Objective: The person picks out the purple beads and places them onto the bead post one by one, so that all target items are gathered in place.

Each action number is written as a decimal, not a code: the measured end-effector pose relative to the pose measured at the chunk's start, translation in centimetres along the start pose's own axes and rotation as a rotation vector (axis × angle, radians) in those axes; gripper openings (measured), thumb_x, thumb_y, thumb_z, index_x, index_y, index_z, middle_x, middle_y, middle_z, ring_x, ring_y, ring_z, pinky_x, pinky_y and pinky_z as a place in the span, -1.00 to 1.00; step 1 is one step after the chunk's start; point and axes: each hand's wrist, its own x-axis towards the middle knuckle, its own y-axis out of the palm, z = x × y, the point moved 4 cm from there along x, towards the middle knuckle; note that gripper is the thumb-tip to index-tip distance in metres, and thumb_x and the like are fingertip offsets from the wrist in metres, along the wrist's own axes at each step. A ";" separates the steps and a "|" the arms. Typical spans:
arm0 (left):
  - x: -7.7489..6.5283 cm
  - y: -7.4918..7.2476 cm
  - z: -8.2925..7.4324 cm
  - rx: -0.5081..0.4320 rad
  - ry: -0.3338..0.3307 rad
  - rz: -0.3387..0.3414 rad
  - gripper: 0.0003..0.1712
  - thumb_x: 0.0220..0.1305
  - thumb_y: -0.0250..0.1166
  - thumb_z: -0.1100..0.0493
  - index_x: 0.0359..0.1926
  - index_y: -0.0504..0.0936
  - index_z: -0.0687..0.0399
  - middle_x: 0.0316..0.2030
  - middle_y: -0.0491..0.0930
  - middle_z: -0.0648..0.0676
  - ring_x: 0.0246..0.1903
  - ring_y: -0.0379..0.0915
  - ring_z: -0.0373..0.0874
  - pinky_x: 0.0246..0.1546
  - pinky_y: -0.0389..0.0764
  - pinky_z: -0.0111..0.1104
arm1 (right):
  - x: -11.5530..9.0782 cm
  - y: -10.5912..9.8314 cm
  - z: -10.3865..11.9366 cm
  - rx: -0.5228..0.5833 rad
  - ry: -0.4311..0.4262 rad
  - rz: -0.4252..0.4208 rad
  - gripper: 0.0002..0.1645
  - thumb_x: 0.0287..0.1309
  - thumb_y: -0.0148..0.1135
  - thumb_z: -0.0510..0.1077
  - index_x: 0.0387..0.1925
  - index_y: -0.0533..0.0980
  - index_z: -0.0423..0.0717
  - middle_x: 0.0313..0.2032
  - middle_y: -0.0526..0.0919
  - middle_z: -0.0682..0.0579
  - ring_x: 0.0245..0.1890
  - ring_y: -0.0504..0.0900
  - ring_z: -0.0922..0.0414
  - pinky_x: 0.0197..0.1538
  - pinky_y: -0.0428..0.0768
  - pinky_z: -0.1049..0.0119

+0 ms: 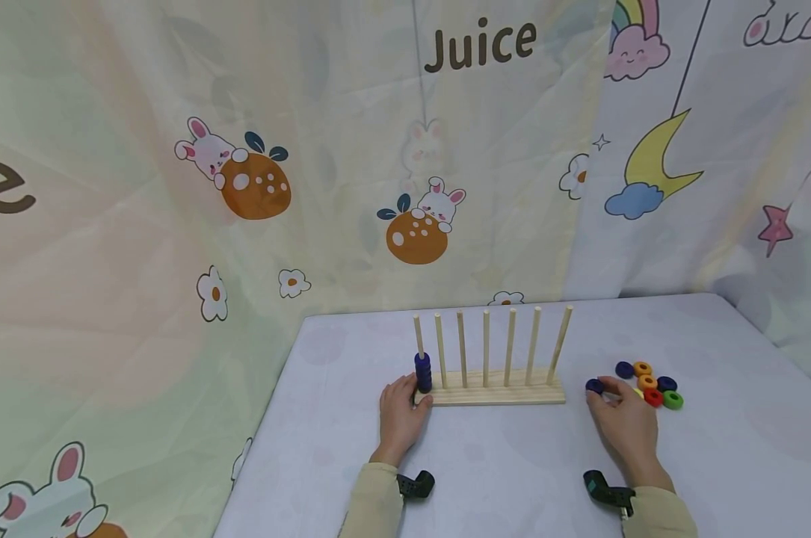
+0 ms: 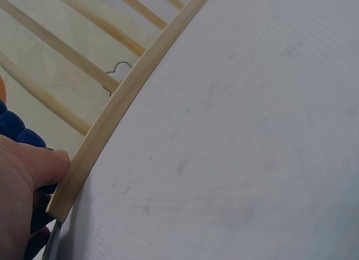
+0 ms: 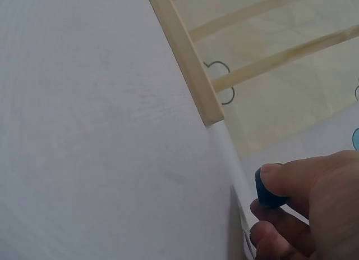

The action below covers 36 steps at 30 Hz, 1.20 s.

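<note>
A wooden peg stand (image 1: 499, 396) with several upright rods stands on the table. Dark blue beads (image 1: 423, 372) are stacked on its leftmost rod. My left hand (image 1: 402, 418) grips the left end of the base, its thumb at the front edge beside the stack; in the left wrist view the thumb (image 2: 49, 165) lies against the wood. To the right of the stand, my right hand (image 1: 626, 426) pinches a dark blue bead (image 1: 594, 386) between thumb and fingers. The same bead (image 3: 268, 191) shows in the right wrist view, apart from the stand's end.
Loose beads lie just beyond and right of my right hand: blue (image 1: 624, 370), orange (image 1: 642, 368), red (image 1: 653, 397) and green (image 1: 673, 400), with a yellow one partly hidden by the hand. A printed curtain (image 1: 351, 149) hangs behind the white-covered table (image 1: 499, 471).
</note>
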 end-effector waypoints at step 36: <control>0.0 -0.2 -0.1 -0.016 -0.007 0.006 -0.44 0.22 0.33 0.11 0.19 0.54 0.32 0.21 0.52 0.14 0.28 0.31 0.10 0.40 0.09 0.02 | -1.6 1.2 2.9 0.160 0.002 0.089 -0.50 0.20 0.29 0.06 0.06 0.49 -0.16 -0.10 0.62 -0.13 -0.36 0.47 0.10 -0.41 0.41 0.41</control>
